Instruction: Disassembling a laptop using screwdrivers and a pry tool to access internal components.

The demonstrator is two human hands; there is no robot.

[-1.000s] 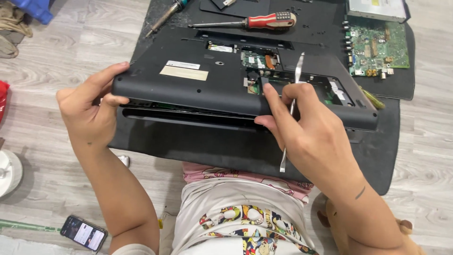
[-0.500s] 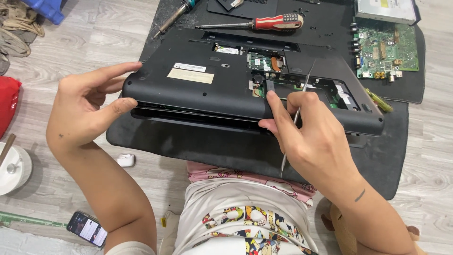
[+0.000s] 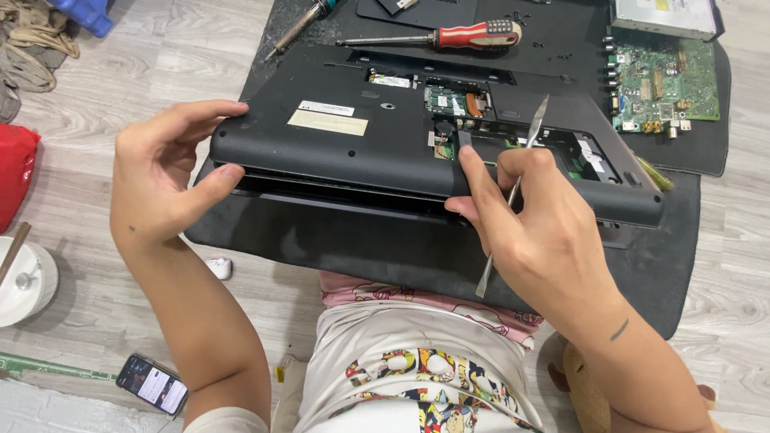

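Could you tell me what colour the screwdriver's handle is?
Red with black grip sections, on the screwdriver; head view.

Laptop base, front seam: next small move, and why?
Probably bring the metal pry tool tip down into the gap along the front edge of the laptop base. The seam already gapes there, the left hand steadies the corner, and the right hand holds the tool clear of the seam.
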